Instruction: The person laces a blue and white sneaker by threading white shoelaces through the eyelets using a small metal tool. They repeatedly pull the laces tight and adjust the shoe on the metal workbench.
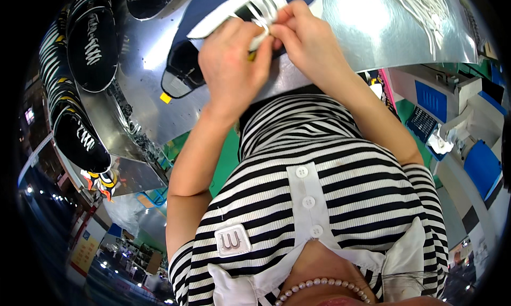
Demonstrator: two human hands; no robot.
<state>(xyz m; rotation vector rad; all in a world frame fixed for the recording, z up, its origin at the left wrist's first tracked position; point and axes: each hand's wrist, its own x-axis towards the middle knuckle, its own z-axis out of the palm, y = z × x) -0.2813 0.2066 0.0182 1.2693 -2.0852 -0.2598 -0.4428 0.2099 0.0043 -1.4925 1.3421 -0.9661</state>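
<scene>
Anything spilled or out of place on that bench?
Yes: dark and pale scraps lie along the left edge of the metal table, beside the black shoes, like uncleared debris. The shoe upper shows no obvious damage where visible.

Bright light, apparently from above, bounces off the metal tabletop (pixel 372 47) in a blown-out white patch at upper right and a streak at upper left. My left hand (pixel 231 63) and my right hand (pixel 311 45) are well lit and fairly clear at top centre. The fisheye bends the tabletop's edge, black swallows the corners, and lower left sinks into dimness, pricked by small lamps (pixel 104 265).
</scene>
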